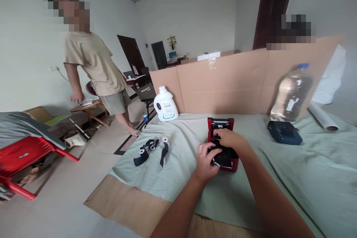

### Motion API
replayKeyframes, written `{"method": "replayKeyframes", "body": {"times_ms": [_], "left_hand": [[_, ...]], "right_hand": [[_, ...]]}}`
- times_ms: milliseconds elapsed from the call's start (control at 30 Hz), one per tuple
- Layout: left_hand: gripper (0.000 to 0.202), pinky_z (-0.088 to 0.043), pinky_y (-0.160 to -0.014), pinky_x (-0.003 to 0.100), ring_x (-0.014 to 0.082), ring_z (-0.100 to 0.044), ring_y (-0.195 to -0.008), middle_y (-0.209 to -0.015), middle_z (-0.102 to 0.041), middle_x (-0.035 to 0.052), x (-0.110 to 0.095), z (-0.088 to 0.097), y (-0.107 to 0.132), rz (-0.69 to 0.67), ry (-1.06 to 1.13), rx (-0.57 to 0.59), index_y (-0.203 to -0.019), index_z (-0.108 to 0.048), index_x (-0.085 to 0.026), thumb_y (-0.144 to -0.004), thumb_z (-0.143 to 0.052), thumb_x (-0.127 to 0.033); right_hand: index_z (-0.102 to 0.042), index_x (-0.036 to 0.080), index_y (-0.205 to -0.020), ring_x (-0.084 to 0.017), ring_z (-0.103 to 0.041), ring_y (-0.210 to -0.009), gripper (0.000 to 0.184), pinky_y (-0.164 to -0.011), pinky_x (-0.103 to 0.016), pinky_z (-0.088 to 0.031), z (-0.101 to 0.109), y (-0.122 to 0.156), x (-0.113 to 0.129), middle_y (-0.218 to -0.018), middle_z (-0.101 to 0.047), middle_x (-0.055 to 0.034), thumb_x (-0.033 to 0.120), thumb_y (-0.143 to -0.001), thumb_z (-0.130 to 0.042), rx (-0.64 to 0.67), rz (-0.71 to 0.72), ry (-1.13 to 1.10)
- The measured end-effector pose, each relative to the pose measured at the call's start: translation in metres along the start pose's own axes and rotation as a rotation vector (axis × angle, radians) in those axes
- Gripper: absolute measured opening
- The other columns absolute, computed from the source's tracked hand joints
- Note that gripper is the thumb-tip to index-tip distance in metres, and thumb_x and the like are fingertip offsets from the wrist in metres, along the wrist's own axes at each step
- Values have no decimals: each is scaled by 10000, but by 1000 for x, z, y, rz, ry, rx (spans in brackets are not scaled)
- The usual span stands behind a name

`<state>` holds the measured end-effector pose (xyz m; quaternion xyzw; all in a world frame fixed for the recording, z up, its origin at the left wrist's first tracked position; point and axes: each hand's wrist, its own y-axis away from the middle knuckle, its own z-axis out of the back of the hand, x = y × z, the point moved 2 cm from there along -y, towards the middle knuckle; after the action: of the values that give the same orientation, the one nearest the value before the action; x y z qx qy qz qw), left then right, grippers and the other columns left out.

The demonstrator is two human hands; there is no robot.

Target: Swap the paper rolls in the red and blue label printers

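A red and black portable printer (234, 164), its lid raised at the far side, stands on the cloth in front of me. My left hand (206, 161) is closed around its near left side, with the fingertips over a glossy black strip (224, 160) that lies across the front. Reaching in from the right, my right hand (229, 138) has its fingers bent down into the printer's bay, on a small dark piece. The fingers hide most of that piece. To the left lie several small paper rolls with black outer faces, among them one roll (164, 148) partly unwound.
A white detergent jug (167, 108) stands before a cardboard screen (223, 89). At the right are a dark blue device (284, 134), a large clear bottle (291, 93) and a white tube (323, 117). One person (92, 63) stands at the left; another sits behind the screen.
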<state>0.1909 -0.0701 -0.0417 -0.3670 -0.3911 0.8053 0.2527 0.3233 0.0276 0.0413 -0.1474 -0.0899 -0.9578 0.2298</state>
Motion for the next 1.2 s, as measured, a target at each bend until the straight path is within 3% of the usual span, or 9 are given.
{"method": "replayKeyframes", "body": {"times_ms": [233,467,533,600,733,867,967,1100,1200], "left_hand": [[408,-458,-933,387,227,-531,-1049,-1169,-616,58,-1,-2,0,39,-14,-19,-1120,-714,-266,-751,-587,-145],[360,-456,-918,385,222,-547,-1042,-1143,-633,58,-3,-1,-1,16,-32,-21,-1093,-724,-264,-777,-584,-163],[339,-451,-908,383,221,-553,-1037,-1132,-642,57,-4,-2,-1,10,-47,-16,-1087,-728,-267,-797,-577,-176],[329,-443,-897,380,218,-560,-1030,-1116,-653,55,-4,-2,0,6,-62,-9,-1079,-731,-270,-812,-563,-177],[349,-419,-880,371,203,-572,-999,-1079,-673,42,-7,-3,0,-9,-68,-16,-1062,-734,-273,-812,-536,-131],[363,-409,-876,373,202,-578,-996,-1078,-681,38,-10,-2,0,1,-74,-10,-1066,-733,-275,-815,-527,-111],[361,-411,-885,380,206,-580,-1008,-1089,-683,41,-11,-1,0,13,-88,11,-1066,-734,-278,-821,-523,-115],[357,-411,-893,386,208,-578,-1011,-1092,-684,41,-16,0,-1,3,-98,3,-1061,-737,-283,-827,-524,-119],[354,-414,-899,387,205,-576,-1017,-1100,-681,38,-19,2,-2,-1,-94,-13,-1068,-736,-288,-840,-523,-119]], "right_hand": [[-701,201,-1187,-277,-647,-1153,470,-876,-329,-449,-10,-8,-1,-1262,-698,-131,11,-796,-523,-17,-54,40],[-711,175,-1063,-221,-676,-1014,339,-810,-270,-455,4,4,6,-1138,-733,-113,37,-804,-540,-32,-11,-21],[-710,194,-996,-189,-673,-941,280,-794,-256,-453,19,13,12,-1056,-747,-73,76,-851,-502,-112,89,-84],[-702,212,-988,-188,-659,-899,270,-799,-272,-456,36,23,15,-1009,-748,-53,140,-910,-453,-281,159,-144],[-662,183,-1185,-285,-576,-1138,316,-955,-374,-426,49,27,5,-1199,-699,-120,230,-945,-463,-640,37,-59],[-630,149,-1261,-318,-537,-1208,371,-1020,-426,-399,37,14,-19,-1288,-645,-161,282,-971,-442,-609,-67,-37],[-676,158,-1137,-276,-592,-1118,339,-1007,-394,-422,25,13,-32,-1172,-686,-140,294,-974,-411,-606,10,-146],[-650,182,-1160,-240,-636,-970,346,-929,-383,-479,-3,29,-43,-974,-702,-91,260,-894,-444,-683,60,-365],[-632,199,-1185,-273,-599,-1115,395,-924,-417,-502,-37,39,-56,-1167,-658,-115,337,-837,-505,-769,48,-569]]}}
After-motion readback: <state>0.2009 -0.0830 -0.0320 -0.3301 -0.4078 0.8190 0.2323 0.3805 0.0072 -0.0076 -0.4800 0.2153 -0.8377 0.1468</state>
